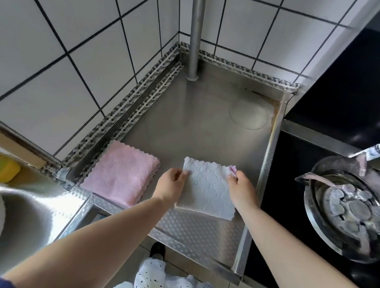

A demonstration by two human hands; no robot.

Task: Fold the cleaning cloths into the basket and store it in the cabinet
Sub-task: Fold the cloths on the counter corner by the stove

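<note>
While the left hand [170, 183] and right hand [241, 188] are each pinching a far corner of the white cloth [206, 190] lying on the steel tabletop [186, 121], the pink cloth [121, 172] is sitting folded just to its left. No basket is showing. Risk: the near edge is overhanging the tabletop lip, so an uneven pull may be skewing the fold or dragging it off.

Pretty bright, even, soft light here, with only faint shadows under the hands and cloths. The steel counter [185, 125] has a dull hazy sheen, the sink [33, 211] at left throws brighter glare, and the black stovetop [344, 109] shows a few pale reflections. Heavy wide-angle bend warps the wall tiles [56, 44] and the pipe [196, 32] toward the edges, and everything looks a bit soft and smeary, worst around the pan [348, 211] at right.
</note>
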